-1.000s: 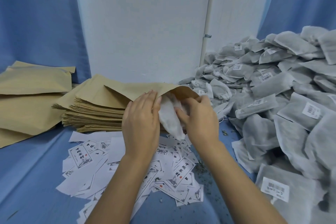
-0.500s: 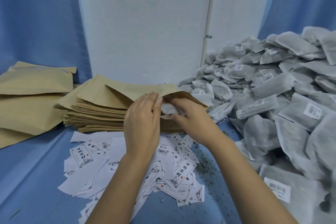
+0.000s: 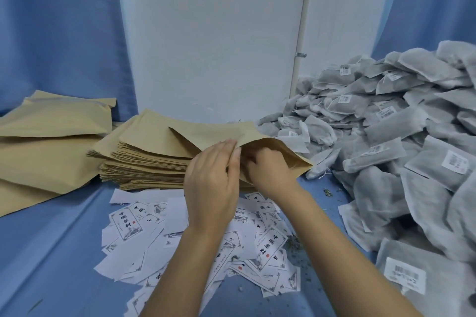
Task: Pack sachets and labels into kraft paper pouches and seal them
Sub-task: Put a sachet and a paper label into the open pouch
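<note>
The top kraft pouch [image 3: 213, 134] lies on a stack of flat pouches [image 3: 144, 162], its mouth lifted toward me. My left hand [image 3: 210, 183] pinches the upper lip of that mouth and holds it up. My right hand [image 3: 270, 172] reaches into the opening, and its fingertips are hidden inside. The white sachet it carried is out of sight within the pouch. Printed paper labels [image 3: 270, 247] are scattered on the blue cloth under my forearms.
A big heap of grey-white sachets [image 3: 386, 136] with barcode stickers fills the right side. More kraft pouches [image 3: 46, 136] are piled at the far left. A white panel [image 3: 211, 46] stands behind the stack. Dried herb crumbs [image 3: 329, 192] dot the cloth.
My right hand has pushed the sachet from outside the mouth fully into the pouch. The pouch mouth has spread wider to the right. My left hand kept its hold on the lip.
</note>
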Tool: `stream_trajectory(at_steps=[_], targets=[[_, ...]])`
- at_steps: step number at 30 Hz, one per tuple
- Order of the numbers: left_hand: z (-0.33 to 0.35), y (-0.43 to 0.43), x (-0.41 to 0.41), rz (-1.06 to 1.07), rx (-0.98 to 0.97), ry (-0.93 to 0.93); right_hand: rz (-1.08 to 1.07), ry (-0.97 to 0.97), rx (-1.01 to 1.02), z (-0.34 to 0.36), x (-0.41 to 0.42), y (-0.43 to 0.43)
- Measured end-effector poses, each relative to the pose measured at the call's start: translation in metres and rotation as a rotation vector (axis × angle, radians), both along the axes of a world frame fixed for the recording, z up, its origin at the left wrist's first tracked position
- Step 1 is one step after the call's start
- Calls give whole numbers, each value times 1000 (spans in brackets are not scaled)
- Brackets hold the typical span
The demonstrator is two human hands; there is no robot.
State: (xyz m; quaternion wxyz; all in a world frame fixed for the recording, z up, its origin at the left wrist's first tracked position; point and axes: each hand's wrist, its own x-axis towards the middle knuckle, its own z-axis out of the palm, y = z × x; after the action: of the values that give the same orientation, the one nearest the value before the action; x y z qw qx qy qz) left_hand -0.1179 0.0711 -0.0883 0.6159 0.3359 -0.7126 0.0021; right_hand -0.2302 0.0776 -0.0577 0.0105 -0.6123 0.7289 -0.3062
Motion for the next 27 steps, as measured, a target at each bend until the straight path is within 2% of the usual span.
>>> stream_trajectory(at_steps=[3, 7, 10, 13, 15, 19, 22, 24, 27], targets=[[-3, -3, 2, 11, -30, 48, 104, -4, 106, 13, 1, -11], [-6, -4, 1, 23, -78, 67, 229, 153, 210, 25, 6, -18], [-6, -3, 0, 16, -64, 63, 307, 63, 199, 23, 9, -18], [-3, -2, 0, -2, 8, 44, 348, -155, 16, 12, 7, -19], [2, -1, -2, -35, 98, 49, 255, -215, -127, 7, 2, -17], [8, -5, -8, -99, 241, 86, -46, -206, -524, -12, -13, 2], [17, -12, -15, -129, 319, 146, -273, -412, -766, -26, -34, 12], [23, -16, -21, -135, 330, 211, -409, -506, -749, -33, -54, 13], [26, -20, -28, -137, 316, 297, -579, -447, -374, -51, -82, 9]])
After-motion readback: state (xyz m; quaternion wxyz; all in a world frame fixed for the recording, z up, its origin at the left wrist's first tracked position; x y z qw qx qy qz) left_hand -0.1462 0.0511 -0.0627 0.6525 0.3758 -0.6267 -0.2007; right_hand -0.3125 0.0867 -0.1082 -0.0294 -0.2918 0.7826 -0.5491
